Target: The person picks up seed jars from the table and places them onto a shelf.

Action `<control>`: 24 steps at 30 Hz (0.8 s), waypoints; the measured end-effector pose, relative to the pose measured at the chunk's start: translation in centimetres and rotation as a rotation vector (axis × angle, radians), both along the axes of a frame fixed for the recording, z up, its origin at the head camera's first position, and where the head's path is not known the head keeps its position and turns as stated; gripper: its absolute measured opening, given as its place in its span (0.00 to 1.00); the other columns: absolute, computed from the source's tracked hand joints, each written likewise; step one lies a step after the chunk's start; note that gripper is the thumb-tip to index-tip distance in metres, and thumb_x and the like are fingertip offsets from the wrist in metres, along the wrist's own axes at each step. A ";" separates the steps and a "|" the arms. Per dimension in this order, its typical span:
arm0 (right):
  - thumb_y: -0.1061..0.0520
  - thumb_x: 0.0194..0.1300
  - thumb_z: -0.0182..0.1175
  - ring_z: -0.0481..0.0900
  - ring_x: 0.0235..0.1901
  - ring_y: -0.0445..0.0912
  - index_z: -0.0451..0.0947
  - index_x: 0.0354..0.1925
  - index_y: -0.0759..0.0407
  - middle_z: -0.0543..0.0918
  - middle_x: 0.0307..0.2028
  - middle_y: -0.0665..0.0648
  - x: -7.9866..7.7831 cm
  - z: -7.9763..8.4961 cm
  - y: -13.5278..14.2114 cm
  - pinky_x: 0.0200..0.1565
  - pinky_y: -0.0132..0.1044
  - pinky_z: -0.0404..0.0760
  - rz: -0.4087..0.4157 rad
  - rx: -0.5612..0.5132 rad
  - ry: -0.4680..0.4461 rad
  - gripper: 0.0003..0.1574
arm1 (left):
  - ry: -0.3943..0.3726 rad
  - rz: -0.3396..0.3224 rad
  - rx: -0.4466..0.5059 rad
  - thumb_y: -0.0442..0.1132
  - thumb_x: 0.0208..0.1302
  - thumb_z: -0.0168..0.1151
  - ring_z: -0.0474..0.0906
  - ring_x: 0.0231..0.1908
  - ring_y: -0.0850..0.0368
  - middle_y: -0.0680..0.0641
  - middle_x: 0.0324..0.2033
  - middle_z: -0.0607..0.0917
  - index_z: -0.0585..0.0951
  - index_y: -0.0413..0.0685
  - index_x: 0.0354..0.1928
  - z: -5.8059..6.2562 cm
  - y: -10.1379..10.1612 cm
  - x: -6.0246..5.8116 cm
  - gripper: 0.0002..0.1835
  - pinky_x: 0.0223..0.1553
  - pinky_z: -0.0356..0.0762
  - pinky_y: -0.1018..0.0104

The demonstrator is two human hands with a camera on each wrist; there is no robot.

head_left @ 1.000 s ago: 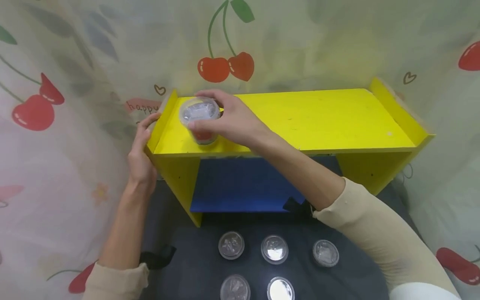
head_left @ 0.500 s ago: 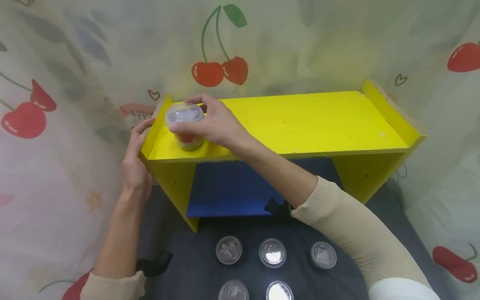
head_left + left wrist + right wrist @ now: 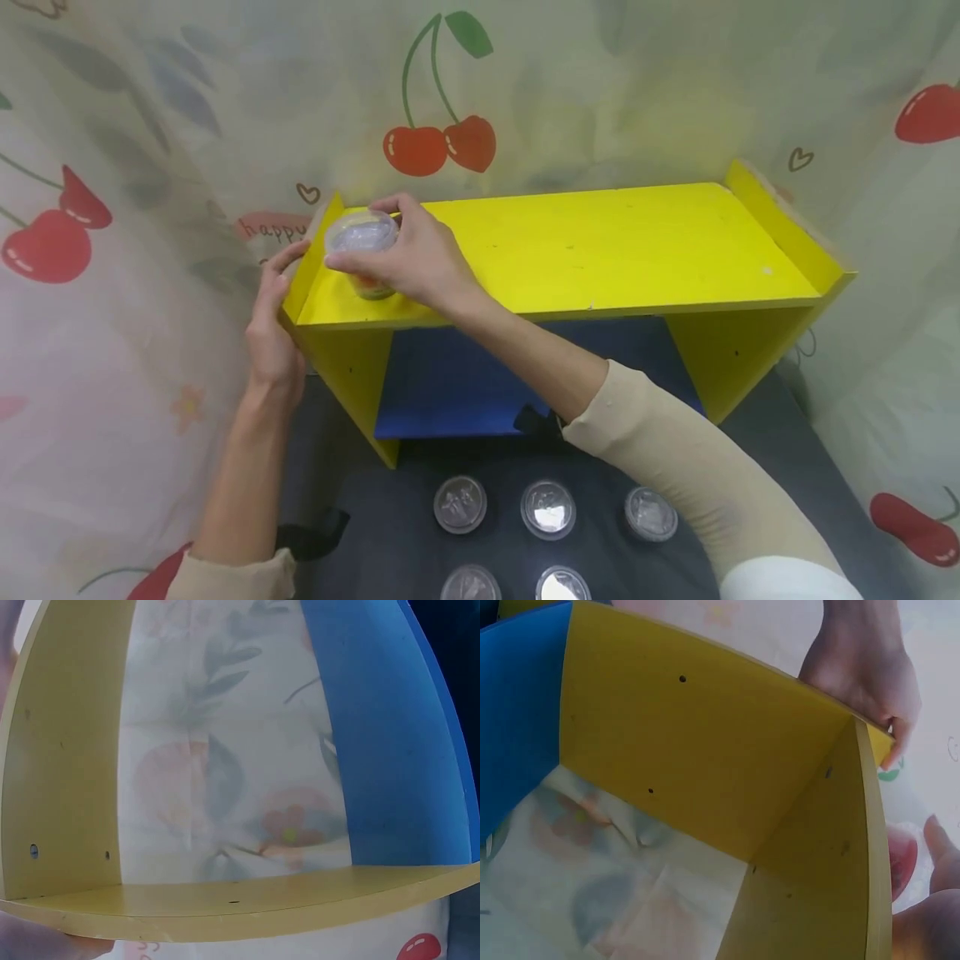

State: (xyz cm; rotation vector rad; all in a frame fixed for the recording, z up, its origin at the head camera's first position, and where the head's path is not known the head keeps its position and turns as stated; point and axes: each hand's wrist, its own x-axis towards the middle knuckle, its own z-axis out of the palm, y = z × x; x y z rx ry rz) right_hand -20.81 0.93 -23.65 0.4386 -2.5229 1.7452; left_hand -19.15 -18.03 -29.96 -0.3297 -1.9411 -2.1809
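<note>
Lidded clear plastic cup (image 3: pixel 362 237), partly reddish within, held near the left end of the top board (image 3: pixel 600 242) of a yellow shelf unit (image 3: pixel 348 371), just beside its raised left end panel (image 3: pixel 311 271). From my station I cannot tell whether the cup's base touches the board. The right hand (image 3: pixel 420 258) reaches across and holds the cup in a narrow grip, thumb on the near side, fingers on the far side. The left hand (image 3: pixel 272 329) grips the end panel from outside, its fingers at the upper edge; my right wrist feed shows it at the panel's corner. Below the top board I see a blue shelf board (image 3: pixel 450 400), which my left wrist feed shows at the right. In front of the unit, five round lidded containers (image 3: pixel 460 505) sit apart on a dark cloth (image 3: pixel 390 517), three farther and two nearer. Behind the unit hangs a cherry-printed backdrop (image 3: pixel 637 100).
</note>
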 end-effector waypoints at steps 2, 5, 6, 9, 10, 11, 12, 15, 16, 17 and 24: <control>0.39 0.52 0.75 0.77 0.46 0.45 0.64 0.63 0.54 0.77 0.51 0.53 0.0 -0.1 0.0 0.41 0.30 0.81 -0.016 -0.008 0.011 0.48 | 0.005 0.001 0.004 0.47 0.76 0.34 0.69 0.50 0.54 0.46 0.64 0.66 0.67 0.54 0.68 0.0 0.1 -0.1 0.23 0.48 0.71 0.69; 0.39 0.52 0.75 0.78 0.44 0.45 0.64 0.61 0.55 0.78 0.48 0.53 -0.1 0.0 0.0 0.39 0.31 0.81 -0.049 -0.007 0.025 0.48 | 0.007 0.001 0.008 0.47 0.77 0.34 0.69 0.51 0.54 0.45 0.64 0.67 0.67 0.54 0.68 -0.1 0.2 -0.3 0.23 0.49 0.70 0.69; 0.40 0.52 0.75 0.78 0.43 0.45 0.64 0.61 0.55 0.78 0.48 0.53 -0.2 0.0 0.1 0.38 0.31 0.81 -0.058 -0.005 0.026 0.48 | 0.007 0.001 0.008 0.48 0.77 0.34 0.69 0.51 0.54 0.45 0.64 0.67 0.67 0.54 0.68 -0.1 0.3 -0.3 0.23 0.49 0.70 0.69; 0.39 0.51 0.75 0.78 0.42 0.45 0.63 0.61 0.56 0.78 0.46 0.53 -0.4 -0.1 0.1 0.37 0.31 0.80 -0.075 0.003 0.029 0.48 | 0.007 0.002 0.012 0.48 0.77 0.34 0.69 0.51 0.53 0.45 0.64 0.67 0.67 0.54 0.68 -0.2 0.4 -0.5 0.24 0.49 0.70 0.68; 0.39 0.51 0.75 0.78 0.42 0.45 0.63 0.61 0.56 0.78 0.46 0.53 -0.4 -0.1 0.1 0.37 0.31 0.80 -0.074 0.002 0.030 0.49 | 0.008 0.004 0.013 0.48 0.77 0.34 0.69 0.51 0.53 0.45 0.64 0.67 0.67 0.54 0.68 -0.3 0.4 -0.6 0.24 0.50 0.69 0.68; 0.39 0.51 0.75 0.78 0.42 0.45 0.63 0.61 0.56 0.78 0.46 0.53 -0.5 -0.2 0.2 0.37 0.31 0.80 -0.073 0.005 0.034 0.49 | 0.011 0.003 0.009 0.48 0.77 0.34 0.68 0.52 0.53 0.45 0.64 0.66 0.67 0.54 0.68 -0.3 0.5 -0.6 0.24 0.50 0.69 0.68; 0.38 0.51 0.75 0.78 0.42 0.44 0.63 0.62 0.56 0.78 0.47 0.53 -0.5 -0.2 0.2 0.38 0.31 0.80 -0.072 0.009 0.039 0.50 | 0.012 0.000 0.016 0.48 0.77 0.34 0.69 0.51 0.53 0.45 0.64 0.67 0.67 0.54 0.68 -0.3 0.5 -0.7 0.24 0.50 0.69 0.68; 0.37 0.51 0.75 0.77 0.44 0.43 0.62 0.66 0.56 0.78 0.51 0.52 -0.6 -0.3 0.3 0.41 0.31 0.80 -0.062 0.032 0.063 0.53 | 0.014 -0.006 0.021 0.48 0.77 0.34 0.69 0.51 0.53 0.45 0.64 0.67 0.67 0.54 0.68 -0.4 0.5 -0.8 0.24 0.49 0.70 0.68; 0.37 0.51 0.75 0.77 0.46 0.43 0.62 0.67 0.56 0.77 0.53 0.52 -0.6 -0.4 0.4 0.42 0.31 0.80 -0.058 0.044 0.074 0.55 | 0.013 -0.008 0.023 0.48 0.77 0.34 0.69 0.50 0.53 0.45 0.63 0.67 0.67 0.55 0.68 -0.4 0.5 -0.8 0.23 0.49 0.70 0.68; 0.37 0.51 0.75 0.76 0.47 0.43 0.61 0.69 0.56 0.76 0.55 0.52 -0.6 -0.4 0.5 0.44 0.31 0.79 -0.056 0.055 0.084 0.56 | 0.014 -0.008 0.022 0.48 0.77 0.34 0.70 0.49 0.54 0.45 0.63 0.67 0.67 0.55 0.68 -0.4 0.4 -0.8 0.23 0.48 0.71 0.68; 0.38 0.51 0.75 0.74 0.53 0.44 0.62 0.71 0.52 0.74 0.60 0.52 -0.1 -0.3 1.7 0.47 0.34 0.79 -0.049 0.048 0.090 0.56 | 0.021 -0.020 0.051 0.47 0.76 0.34 0.71 0.47 0.54 0.43 0.64 0.67 0.67 0.53 0.68 -0.4 0.4 -1.0 0.23 0.47 0.72 0.69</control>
